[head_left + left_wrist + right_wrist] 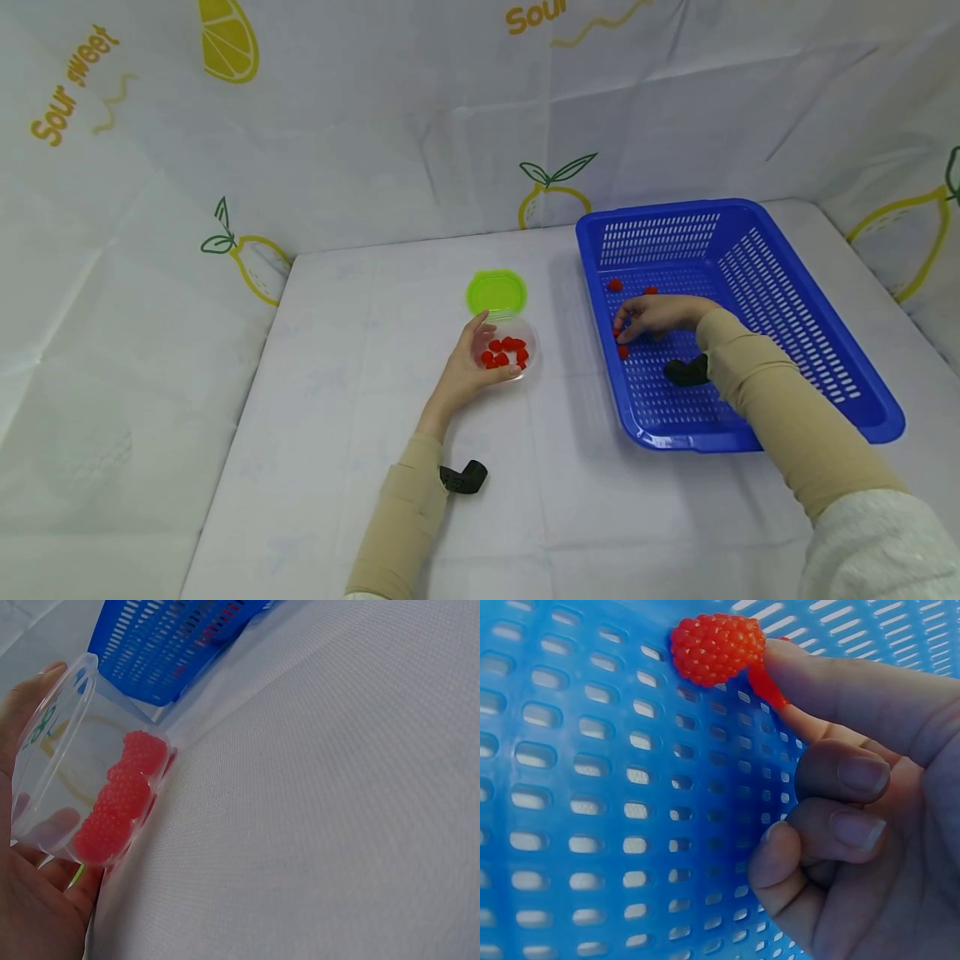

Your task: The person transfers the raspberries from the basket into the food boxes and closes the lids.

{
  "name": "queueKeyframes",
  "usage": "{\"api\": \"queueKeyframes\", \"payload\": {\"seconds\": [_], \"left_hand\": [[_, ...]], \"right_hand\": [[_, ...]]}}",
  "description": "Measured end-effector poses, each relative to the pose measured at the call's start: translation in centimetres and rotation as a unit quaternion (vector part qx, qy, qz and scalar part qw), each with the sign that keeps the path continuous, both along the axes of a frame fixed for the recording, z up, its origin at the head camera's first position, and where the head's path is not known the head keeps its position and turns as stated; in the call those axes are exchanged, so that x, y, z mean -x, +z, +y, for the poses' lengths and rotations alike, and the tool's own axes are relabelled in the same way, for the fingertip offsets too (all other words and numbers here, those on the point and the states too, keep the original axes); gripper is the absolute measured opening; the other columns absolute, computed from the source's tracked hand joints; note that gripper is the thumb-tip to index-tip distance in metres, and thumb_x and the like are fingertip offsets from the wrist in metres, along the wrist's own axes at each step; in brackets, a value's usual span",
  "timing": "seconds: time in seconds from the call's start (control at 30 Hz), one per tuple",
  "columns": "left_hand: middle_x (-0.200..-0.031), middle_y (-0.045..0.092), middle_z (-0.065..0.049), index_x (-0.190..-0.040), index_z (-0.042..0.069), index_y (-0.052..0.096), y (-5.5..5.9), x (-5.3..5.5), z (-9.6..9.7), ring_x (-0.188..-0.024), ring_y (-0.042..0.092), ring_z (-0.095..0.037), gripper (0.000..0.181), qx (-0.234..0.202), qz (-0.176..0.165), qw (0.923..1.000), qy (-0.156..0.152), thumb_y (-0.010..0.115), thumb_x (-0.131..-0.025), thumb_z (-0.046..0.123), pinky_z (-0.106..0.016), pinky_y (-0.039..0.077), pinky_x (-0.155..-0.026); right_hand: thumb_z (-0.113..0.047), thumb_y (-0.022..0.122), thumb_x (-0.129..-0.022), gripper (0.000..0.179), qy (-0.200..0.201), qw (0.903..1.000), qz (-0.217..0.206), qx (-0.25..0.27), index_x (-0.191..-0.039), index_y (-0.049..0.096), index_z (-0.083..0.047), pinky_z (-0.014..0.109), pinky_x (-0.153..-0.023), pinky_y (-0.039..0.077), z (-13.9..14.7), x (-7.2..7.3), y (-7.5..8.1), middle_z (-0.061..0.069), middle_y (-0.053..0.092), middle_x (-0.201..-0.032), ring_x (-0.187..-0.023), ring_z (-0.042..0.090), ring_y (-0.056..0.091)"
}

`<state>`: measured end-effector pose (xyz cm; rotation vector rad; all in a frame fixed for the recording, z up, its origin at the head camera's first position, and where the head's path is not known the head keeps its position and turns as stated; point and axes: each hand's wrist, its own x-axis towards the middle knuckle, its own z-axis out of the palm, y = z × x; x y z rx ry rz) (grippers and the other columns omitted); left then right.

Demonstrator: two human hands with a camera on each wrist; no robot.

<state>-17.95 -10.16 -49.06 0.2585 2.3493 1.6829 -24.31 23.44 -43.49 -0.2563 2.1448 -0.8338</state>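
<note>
My left hand (462,372) holds a clear round plastic tub (533,343), thumb on the near side and fingers round the far side. Several red toy raspberries (124,791) lie on the tub's bottom. Over in the blue basket (611,375), the thumb and forefinger of my right hand (663,314) pinch a raspberry (766,686), partly hidden by the thumb. Just beyond the thumb tip is another raspberry (716,649), against the basket's perforated surface. The other fingers of this hand are curled in.
Near the basket's left wall lies a raspberry (615,285), with one more (651,291) beyond the right hand. A bright green lid (497,292) lies flat behind the tub. Black wrist devices (465,477) stick out from both forearms. A white cloth hangs behind the table.
</note>
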Motion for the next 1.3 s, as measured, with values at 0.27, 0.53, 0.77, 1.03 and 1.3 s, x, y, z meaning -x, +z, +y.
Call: {"api": "queueKeyframes", "payload": {"seconds": [0.27,0.53,0.77,1.03,1.3], "left_hand": [[-0.136,0.044,0.006,-0.145,0.034,0.023,0.3,0.1,0.0,-0.131,0.038,-0.016,0.093,0.009,0.012,0.9999,0.002,0.079,-0.071,0.035,-0.046,0.034,-0.11],[-0.137,0.044,0.005,-0.144,0.035,0.023,0.3,0.0,-0.2,-0.132,0.037,-0.016,0.092,0.005,0.011,0.9999,0.002,0.079,-0.071,0.033,-0.046,0.033,-0.11],[-0.137,0.044,0.005,-0.143,0.037,0.023,0.1,0.1,-0.2,-0.132,0.038,-0.016,0.092,-0.008,0.001,1.0,-0.001,0.079,-0.071,0.034,-0.045,0.036,-0.109],[-0.137,0.044,0.005,-0.145,0.034,0.023,-0.2,0.1,-0.2,-0.132,0.038,-0.016,0.094,-0.009,0.002,1.0,-0.001,0.08,-0.07,0.035,-0.044,0.036,-0.109],[-0.137,0.044,0.005,-0.146,0.032,0.022,-0.2,0.0,-0.1,-0.132,0.038,-0.016,0.094,-0.014,0.004,0.9999,-0.002,0.08,-0.071,0.034,-0.043,0.036,-0.11]], "right_hand": [[-0.026,0.063,-0.087,0.036,0.006,0.9999,-0.007,0.004,-0.111,0.046,-0.006,0.029,-0.068,0.039,0.0,0.2,0.1,0.006,0.048,-0.098,-0.086,0.02,0.043],[-0.025,0.062,-0.088,0.035,0.0,0.9999,-0.009,0.011,-0.115,0.045,-0.01,0.029,-0.07,0.039,-0.1,0.2,0.5,0.004,0.046,-0.09,-0.083,0.019,0.043],[-0.02,0.058,-0.09,0.035,-0.005,0.9998,0.001,0.018,-0.12,0.044,-0.01,0.028,-0.069,0.04,0.1,0.2,0.7,0.005,0.045,-0.094,-0.083,0.019,0.043],[-0.018,0.052,-0.093,0.036,-0.008,0.9989,0.003,0.047,-0.126,0.039,-0.009,0.031,-0.075,0.043,0.6,0.1,1.4,0.016,0.036,-0.13,-0.098,0.025,0.043],[-0.017,0.047,-0.095,0.035,-0.024,0.9972,-0.006,0.071,-0.127,0.034,-0.009,0.031,-0.069,0.039,0.9,-0.2,2.3,0.014,0.027,-0.136,-0.079,0.022,0.04]]}}
